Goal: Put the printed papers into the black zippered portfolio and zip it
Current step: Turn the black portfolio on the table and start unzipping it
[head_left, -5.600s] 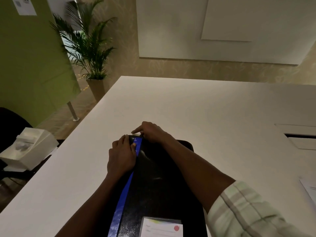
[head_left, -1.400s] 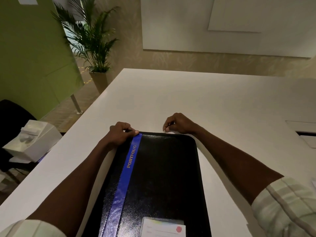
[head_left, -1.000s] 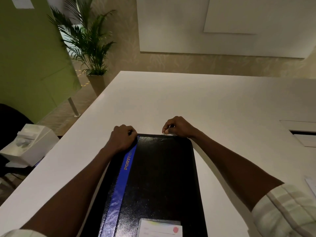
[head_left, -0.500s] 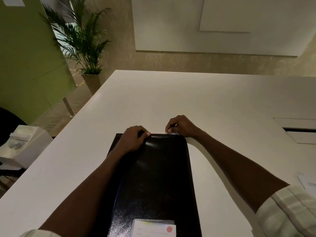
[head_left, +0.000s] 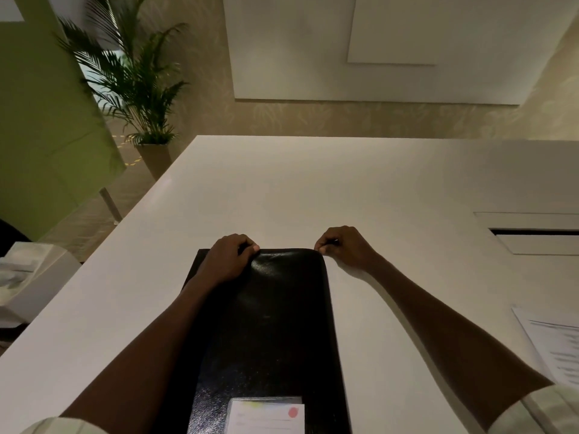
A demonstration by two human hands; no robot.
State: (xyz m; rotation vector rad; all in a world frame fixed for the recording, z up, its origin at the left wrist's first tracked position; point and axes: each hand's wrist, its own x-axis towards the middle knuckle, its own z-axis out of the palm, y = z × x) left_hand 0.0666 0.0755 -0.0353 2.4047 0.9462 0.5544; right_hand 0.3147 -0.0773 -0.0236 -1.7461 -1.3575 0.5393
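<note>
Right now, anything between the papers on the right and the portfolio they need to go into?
Yes: the portfolio itself lies closed on the table. The left hand grips its far edge, the right hand pinches at its far right corner. The papers lie apart at the right edge; bare table lies between.

An office: a broad white tabletop, a green partition, a potted palm, wall panels.
</note>
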